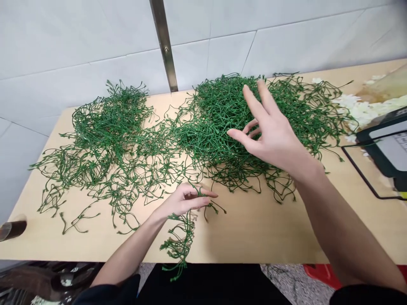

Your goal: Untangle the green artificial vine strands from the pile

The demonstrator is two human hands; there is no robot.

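Observation:
A big tangle of green plastic stems (pixel 210 123) lies heaped on a light wooden table (pixel 254 233), with a looser heap (pixel 108 127) to its left. My left hand (pixel 186 201) is closed on a small bunch of green stems (pixel 179 239) that hangs over the table's front edge. My right hand (pixel 270 127) hovers above the big heap, fingers spread and apart, holding nothing.
White petals (pixel 359 110) lie at the table's far right beside a black device (pixel 386 146) with a black wire frame. A white tiled wall with a metal strip (pixel 165 42) stands behind the table. A red object (pixel 321 273) sits on the floor below.

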